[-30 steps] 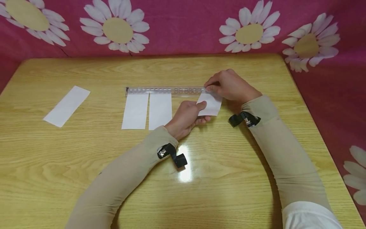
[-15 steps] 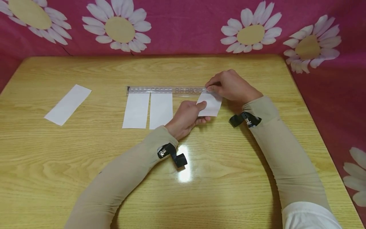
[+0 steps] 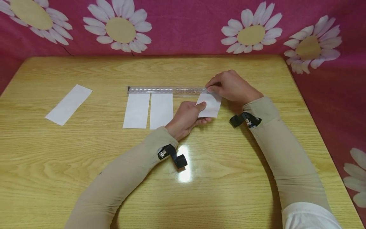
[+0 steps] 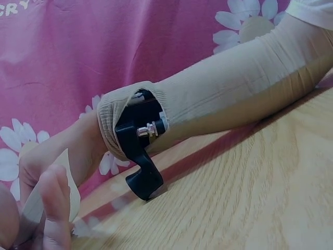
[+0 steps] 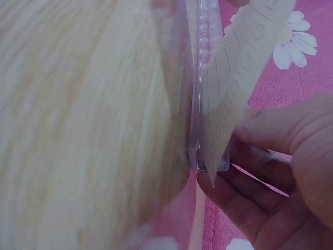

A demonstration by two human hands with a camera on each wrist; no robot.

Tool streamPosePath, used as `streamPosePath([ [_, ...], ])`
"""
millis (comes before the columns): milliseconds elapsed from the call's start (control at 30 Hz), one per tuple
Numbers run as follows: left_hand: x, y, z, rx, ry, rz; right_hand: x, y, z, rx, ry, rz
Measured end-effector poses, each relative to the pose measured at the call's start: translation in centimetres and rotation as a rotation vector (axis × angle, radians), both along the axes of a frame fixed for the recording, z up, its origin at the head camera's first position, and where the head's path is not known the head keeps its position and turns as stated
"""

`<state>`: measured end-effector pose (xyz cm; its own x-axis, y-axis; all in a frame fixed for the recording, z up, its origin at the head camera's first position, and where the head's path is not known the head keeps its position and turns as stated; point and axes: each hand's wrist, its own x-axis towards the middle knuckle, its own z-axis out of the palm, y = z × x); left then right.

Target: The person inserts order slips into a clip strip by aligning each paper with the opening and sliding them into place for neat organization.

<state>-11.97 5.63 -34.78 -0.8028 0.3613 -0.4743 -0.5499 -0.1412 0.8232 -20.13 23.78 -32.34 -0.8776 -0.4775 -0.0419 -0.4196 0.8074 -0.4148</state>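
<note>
A clear plastic strip (image 3: 188, 91) with a row of round bumps lies across the table. Two white paper cards (image 3: 136, 110) hang side by side from its left part, top edges at the strip. Farther right, my left hand (image 3: 187, 116) holds a third white card (image 3: 211, 106), thumb on top and fingers beneath. My right hand (image 3: 228, 86) pinches the strip's right end, at that card's top edge. In the right wrist view, the card (image 5: 244, 67) stands tilted against the strip, showing printed lines and small boxes. My right thumb touches its edge and the fingers curl behind the strip.
A loose white paper card (image 3: 68, 105) lies slanted at the left of the wooden table (image 3: 200, 203). A pink cloth (image 3: 183, 28) with daisies hangs behind and to the right. Black wrist cameras (image 3: 171, 154) stick out from both beige sleeves.
The third card's near edge has tipped slightly lower. Both hands keep their grip almost unmoved, and the head view has shifted a little.
</note>
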Motion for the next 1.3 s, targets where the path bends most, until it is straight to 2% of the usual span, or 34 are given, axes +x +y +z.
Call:
streamPosePath([
  [533,0.25,0.03,-0.26,-0.033,0.058,0.016,-0.06,0.05,-0.11,0.0,-0.005,-0.001],
  [1300,0.53,-0.08,-0.11,-0.056,0.087,0.032,0.01,-0.11,0.02,0.016,-0.012,-0.014],
])
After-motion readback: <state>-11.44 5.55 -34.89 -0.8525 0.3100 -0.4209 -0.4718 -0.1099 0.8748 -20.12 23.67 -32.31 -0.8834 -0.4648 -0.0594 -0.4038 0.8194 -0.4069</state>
